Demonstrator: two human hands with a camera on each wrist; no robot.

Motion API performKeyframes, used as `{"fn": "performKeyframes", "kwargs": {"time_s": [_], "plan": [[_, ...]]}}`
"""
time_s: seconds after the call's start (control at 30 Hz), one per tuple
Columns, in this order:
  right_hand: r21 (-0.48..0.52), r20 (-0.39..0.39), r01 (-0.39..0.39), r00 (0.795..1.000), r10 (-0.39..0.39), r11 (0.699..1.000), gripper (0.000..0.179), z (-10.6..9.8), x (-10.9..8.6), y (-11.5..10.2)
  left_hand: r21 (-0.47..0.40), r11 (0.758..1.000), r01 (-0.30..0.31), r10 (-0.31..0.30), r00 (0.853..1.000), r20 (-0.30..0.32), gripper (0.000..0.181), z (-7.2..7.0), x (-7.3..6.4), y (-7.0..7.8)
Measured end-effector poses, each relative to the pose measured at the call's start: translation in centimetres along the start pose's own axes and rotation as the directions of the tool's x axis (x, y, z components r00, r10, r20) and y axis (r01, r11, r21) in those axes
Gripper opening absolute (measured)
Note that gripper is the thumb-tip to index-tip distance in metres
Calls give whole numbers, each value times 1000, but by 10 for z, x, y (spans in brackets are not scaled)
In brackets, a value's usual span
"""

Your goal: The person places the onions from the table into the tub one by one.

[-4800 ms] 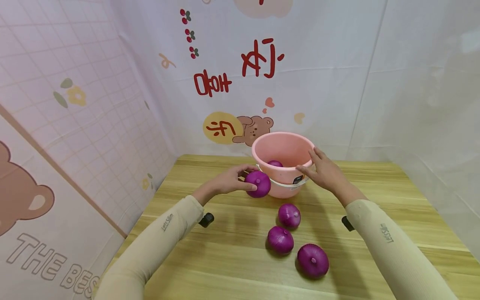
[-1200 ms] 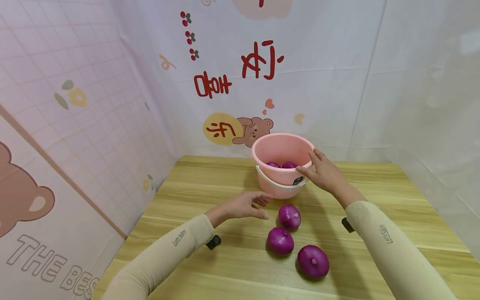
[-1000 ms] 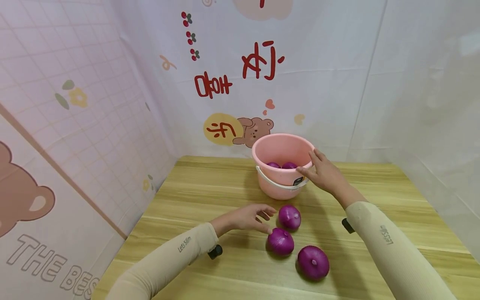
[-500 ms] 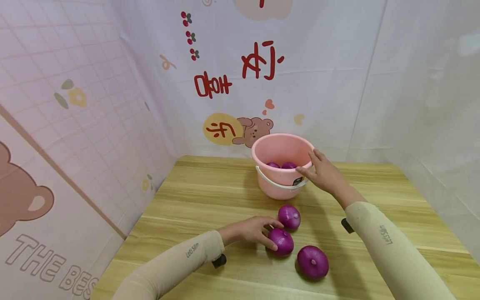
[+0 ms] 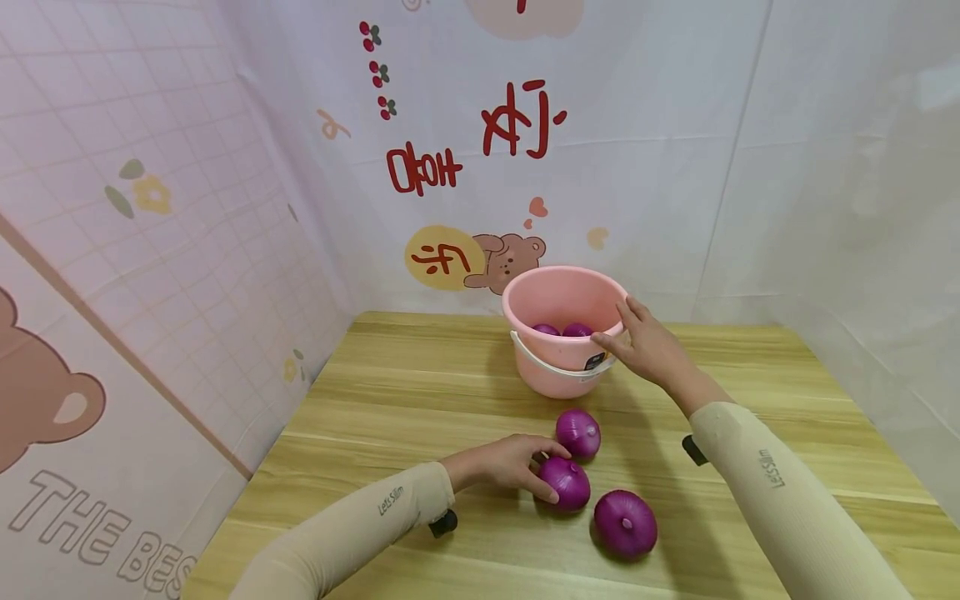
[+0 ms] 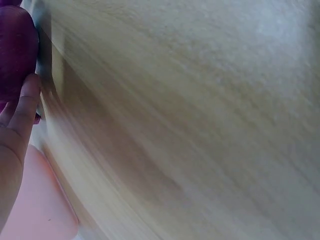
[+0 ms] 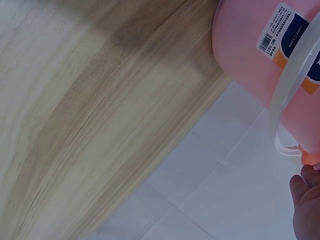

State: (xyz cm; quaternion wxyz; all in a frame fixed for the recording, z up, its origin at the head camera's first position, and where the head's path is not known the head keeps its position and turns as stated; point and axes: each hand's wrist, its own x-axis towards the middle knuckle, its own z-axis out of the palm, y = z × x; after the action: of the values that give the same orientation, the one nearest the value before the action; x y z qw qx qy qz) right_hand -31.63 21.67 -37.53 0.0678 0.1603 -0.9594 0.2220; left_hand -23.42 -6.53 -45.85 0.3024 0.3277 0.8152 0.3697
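My left hand (image 5: 513, 462) has its thumb and fingers curled round a purple onion (image 5: 566, 485) low over the wooden table. In the left wrist view, fingertips (image 6: 31, 85) press against that onion's side. Just behind it lies a second onion (image 5: 578, 433), and a third onion (image 5: 626, 524) sits to the front right. My right hand (image 5: 648, 342) holds the right side of the rim of a pink bucket (image 5: 558, 383). Two more onions (image 5: 577, 330) show inside the bucket. The right wrist view catches the bucket's label (image 7: 282, 35) and only part of the hand.
A white handle (image 5: 551, 367) hangs down across the bucket's front. The wooden table (image 5: 420, 367) ends at a printed cloth backdrop (image 5: 660, 208), which also rises on both sides. Each wrist wears a small black camera (image 5: 444, 523).
A second onion now sits in the bucket. My left hand has come back from the bucket, taken hold of the nearest onion and shifted it slightly right. My right hand stays at the rim.
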Motion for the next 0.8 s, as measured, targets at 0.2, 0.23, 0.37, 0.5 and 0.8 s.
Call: {"fn": "performKeyframes", "kwargs": {"time_s": [0.2,0.23,0.37,0.5,0.8], "plan": [[5,-9,-1,1000,1,1000,94,1,0,1,10,1000,-3,3,1000,3,58,-1,0,1],[6,-10,0,1000,1,1000,94,1,0,1,15,1000,-3,3,1000,4,58,-2,-1,2],[11,-13,-1,1000,1,1000,95,1,1,2,18,1000,-21,21,1000,-4,58,-8,-3,7],[6,-11,4,1000,-4,1000,94,0,1,1,-9,998,-60,60,998,-26,59,-19,-4,14],[4,-10,1,1000,-1,1000,94,-1,1,0,-19,991,-130,127,985,-115,59,-46,-6,32]]}}
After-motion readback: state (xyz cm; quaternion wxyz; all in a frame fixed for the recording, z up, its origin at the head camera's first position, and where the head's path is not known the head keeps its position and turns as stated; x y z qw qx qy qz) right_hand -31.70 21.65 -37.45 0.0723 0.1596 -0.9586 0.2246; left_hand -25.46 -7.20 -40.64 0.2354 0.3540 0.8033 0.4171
